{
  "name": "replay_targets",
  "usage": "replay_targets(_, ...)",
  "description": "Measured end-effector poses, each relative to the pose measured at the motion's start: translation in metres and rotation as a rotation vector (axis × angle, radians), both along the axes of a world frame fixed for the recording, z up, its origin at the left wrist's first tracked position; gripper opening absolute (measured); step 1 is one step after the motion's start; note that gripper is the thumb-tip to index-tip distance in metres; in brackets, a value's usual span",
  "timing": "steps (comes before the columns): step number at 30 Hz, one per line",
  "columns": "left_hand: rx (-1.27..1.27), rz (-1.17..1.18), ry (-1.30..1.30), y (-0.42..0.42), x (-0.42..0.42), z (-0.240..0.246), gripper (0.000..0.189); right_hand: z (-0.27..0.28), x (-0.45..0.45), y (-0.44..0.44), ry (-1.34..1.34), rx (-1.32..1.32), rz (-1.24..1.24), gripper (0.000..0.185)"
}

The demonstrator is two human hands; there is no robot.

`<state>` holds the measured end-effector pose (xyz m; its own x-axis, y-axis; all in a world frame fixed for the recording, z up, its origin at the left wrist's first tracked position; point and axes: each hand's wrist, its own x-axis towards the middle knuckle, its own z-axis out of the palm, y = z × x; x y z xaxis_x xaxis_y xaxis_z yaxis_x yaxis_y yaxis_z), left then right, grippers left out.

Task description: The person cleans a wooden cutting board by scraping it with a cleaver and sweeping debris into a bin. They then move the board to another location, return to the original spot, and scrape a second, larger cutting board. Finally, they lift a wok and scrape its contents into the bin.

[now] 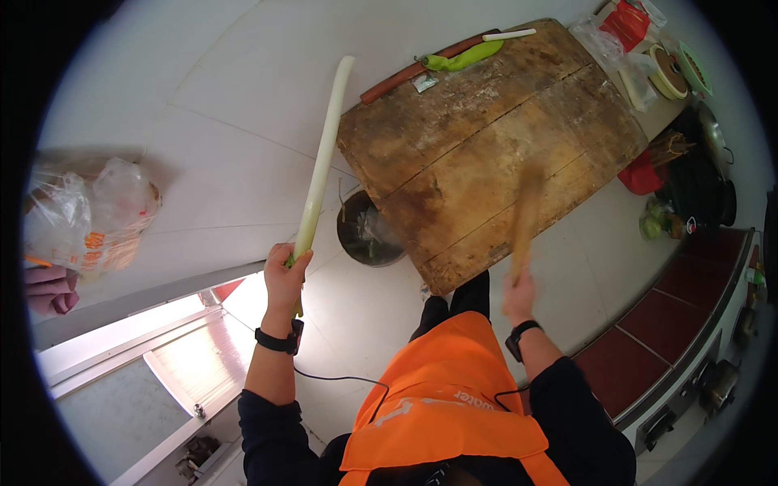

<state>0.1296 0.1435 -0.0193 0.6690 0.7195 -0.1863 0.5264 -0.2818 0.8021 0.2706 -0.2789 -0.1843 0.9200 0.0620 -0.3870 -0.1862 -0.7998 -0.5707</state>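
My left hand grips a long leek-like scallion by its green lower end, its pale stalk slanting up past the wooden board's left corner. In my right hand is a long brown tool, blurred, so I cannot tell its exact kind. The tool overlaps the near edge of the worn wooden board in view; whether it touches the wood is unclear. Along the board's far edge lie a green pepper, a brown rolling pin, a short white stalk and a small packet.
A round bin with scraps stands below the board's left corner. Plastic bags hang at the left. A lidded pot is at the far right. Dark red tiles run along the right, beside stove knobs.
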Motion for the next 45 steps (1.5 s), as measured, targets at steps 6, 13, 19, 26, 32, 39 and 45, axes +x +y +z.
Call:
replay_targets(6, 0.103, -0.026, 0.022, 0.004, 0.001, -0.001, 0.017, -0.002, -0.070, 0.107, 0.165, 0.285, 0.399, 0.075)
replay_targets(13, 0.108, -0.040, 0.074, 0.010, 0.002, 0.013, 0.019, 0.015, -0.066, 0.157, 0.111, 0.693, 0.239, 0.071)
replay_targets(19, 0.150, -0.101, 0.040, -0.001, 0.013, 0.012, 0.020, 0.022, -0.053, 0.130, 0.444, 0.414, 0.567, 0.073)
replay_targets(26, 0.174, -0.141, 0.040, -0.013, 0.041, 0.026, 0.019, 0.024, 0.015, 0.109, 0.199, 0.346, 0.182, 0.072)
replay_targets(32, 0.349, -0.333, 0.013, -0.049, 0.125, 0.028, 0.021, 0.033, 0.086, 0.047, -0.066, 0.492, 0.456, 0.071)
replay_targets(39, 0.509, -0.501, 0.071, -0.110, 0.301, 0.001, 0.022, 0.051, 0.210, -0.038, -0.010, 0.430, 0.100, 0.068)
replay_targets(45, 0.676, -0.507, 0.055, -0.138, 0.456, -0.038, 0.022, 0.050, 0.334, -0.079, -0.115, 0.487, -0.015, 0.073)
